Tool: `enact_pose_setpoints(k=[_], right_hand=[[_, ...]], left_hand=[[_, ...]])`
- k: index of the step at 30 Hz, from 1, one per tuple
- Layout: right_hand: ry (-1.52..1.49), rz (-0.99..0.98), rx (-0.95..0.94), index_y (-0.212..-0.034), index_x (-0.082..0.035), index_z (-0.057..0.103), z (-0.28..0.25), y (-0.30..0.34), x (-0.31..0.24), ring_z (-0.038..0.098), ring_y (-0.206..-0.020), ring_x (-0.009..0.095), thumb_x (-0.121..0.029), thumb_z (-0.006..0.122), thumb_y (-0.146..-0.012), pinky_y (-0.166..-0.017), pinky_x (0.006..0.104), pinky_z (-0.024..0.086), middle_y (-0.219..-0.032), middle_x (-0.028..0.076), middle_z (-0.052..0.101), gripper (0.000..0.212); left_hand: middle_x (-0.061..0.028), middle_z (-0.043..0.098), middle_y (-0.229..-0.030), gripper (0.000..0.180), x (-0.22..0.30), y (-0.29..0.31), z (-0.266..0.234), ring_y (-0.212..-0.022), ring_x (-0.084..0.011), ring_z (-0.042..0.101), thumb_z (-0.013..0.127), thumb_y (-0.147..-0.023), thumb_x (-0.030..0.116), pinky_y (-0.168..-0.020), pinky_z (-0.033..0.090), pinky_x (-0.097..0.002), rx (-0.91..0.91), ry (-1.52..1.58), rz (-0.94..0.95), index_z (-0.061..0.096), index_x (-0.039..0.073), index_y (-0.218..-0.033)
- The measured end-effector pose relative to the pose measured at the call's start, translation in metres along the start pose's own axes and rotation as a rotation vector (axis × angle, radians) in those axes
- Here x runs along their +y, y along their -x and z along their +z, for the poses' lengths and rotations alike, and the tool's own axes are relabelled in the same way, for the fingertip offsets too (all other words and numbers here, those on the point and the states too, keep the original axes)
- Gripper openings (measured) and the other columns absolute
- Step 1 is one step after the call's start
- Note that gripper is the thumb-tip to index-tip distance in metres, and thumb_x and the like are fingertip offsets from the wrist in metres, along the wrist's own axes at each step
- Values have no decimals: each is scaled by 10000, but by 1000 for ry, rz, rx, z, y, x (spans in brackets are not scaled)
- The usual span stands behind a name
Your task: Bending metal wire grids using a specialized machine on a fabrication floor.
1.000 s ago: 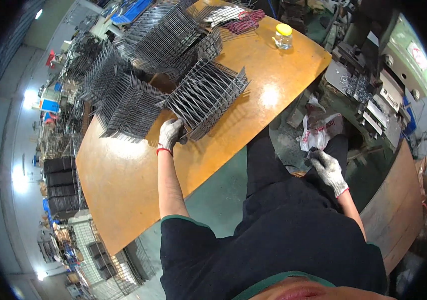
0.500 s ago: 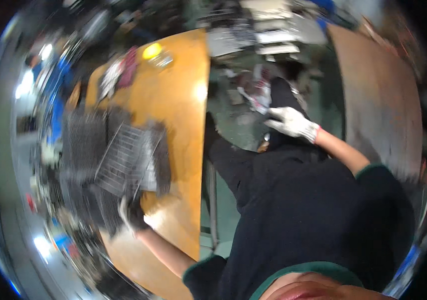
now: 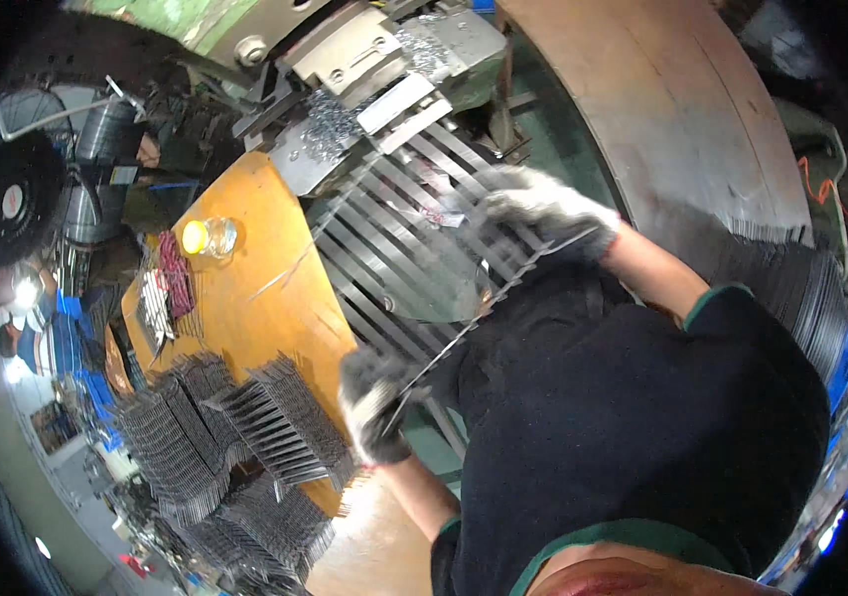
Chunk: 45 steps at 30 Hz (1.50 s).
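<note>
A slotted metal grille (image 3: 422, 238) with long parallel strips spans the space between my two gloved hands. My left hand (image 3: 374, 405) is closed on its near left corner, beside the table edge. At its near right corner, my right hand (image 3: 553, 211) grips the same grille; motion blurs both gloves somewhat. The grille's far end reaches a pale metal block (image 3: 406, 111) on a machine (image 3: 350, 55); whether they touch, I cannot tell. Left of my left hand, several stacks of similar slotted metal pieces (image 3: 171, 437) lie on the yellow-brown table (image 3: 255, 298).
Shiny metal scraps (image 3: 330, 124) lie on the machine bed. A clear jar with a yellow lid (image 3: 211, 238) and a dark red bundle (image 3: 174, 273) are on the table. To the right are a broad brown metal-like surface (image 3: 682, 109) and stacked dark sheets (image 3: 781, 283).
The view has turned toward the machine. My left hand has left the stacks on the table, and my right hand, free before, has come to the grille. Both now hold it before the machine.
</note>
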State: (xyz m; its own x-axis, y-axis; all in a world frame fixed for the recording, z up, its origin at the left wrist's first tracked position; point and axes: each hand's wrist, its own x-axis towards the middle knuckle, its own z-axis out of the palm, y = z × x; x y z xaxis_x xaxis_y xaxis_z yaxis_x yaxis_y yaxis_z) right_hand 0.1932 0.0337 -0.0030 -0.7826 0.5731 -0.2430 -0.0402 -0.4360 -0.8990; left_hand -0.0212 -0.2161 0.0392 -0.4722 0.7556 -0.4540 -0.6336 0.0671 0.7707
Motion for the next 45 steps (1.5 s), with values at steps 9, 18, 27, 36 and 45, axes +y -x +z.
enact_pose_setpoints(k=[9,18,27,36,45], right_hand=[[-189,78,372,-1123,-5,560,-75,20,-56,621,-688,121,-130,585,-868,-604,234,531,-864,67,638,286],[61,176,424,-1133,-26,610,-100,-20,-55,534,-734,38,-233,559,-918,-668,179,437,-883,-29,612,303],[166,131,462,-1107,-25,618,-105,-32,-68,525,-718,11,-194,563,-925,-626,148,439,-914,-37,609,255],[166,214,458,-1136,-25,610,-98,-28,-73,511,-746,21,-262,542,-935,-650,178,427,-895,-42,601,319],[245,240,464,-1099,-28,624,-107,-29,-76,513,-733,21,-250,551,-934,-640,185,435,-878,-39,601,286]], left_hand=[[-115,631,-850,192,-10,-126,91,-670,-222,662,532,-926,144,-551,579,-326,-169,-54,-110,527,-5,-1046],[-15,538,-638,193,-25,-175,126,-405,-93,490,545,-911,178,-337,402,-218,16,-36,-148,559,35,-1040],[-14,573,-680,156,-27,-180,130,-484,-79,522,568,-898,135,-395,431,-209,-13,132,-144,589,23,-1004],[6,555,-623,131,-27,-175,134,-462,-60,504,544,-893,89,-384,406,-182,7,196,-130,613,19,-980],[-17,519,-562,142,-6,-164,146,-354,-104,446,531,-900,143,-306,388,-238,-26,123,-158,594,34,-966]])
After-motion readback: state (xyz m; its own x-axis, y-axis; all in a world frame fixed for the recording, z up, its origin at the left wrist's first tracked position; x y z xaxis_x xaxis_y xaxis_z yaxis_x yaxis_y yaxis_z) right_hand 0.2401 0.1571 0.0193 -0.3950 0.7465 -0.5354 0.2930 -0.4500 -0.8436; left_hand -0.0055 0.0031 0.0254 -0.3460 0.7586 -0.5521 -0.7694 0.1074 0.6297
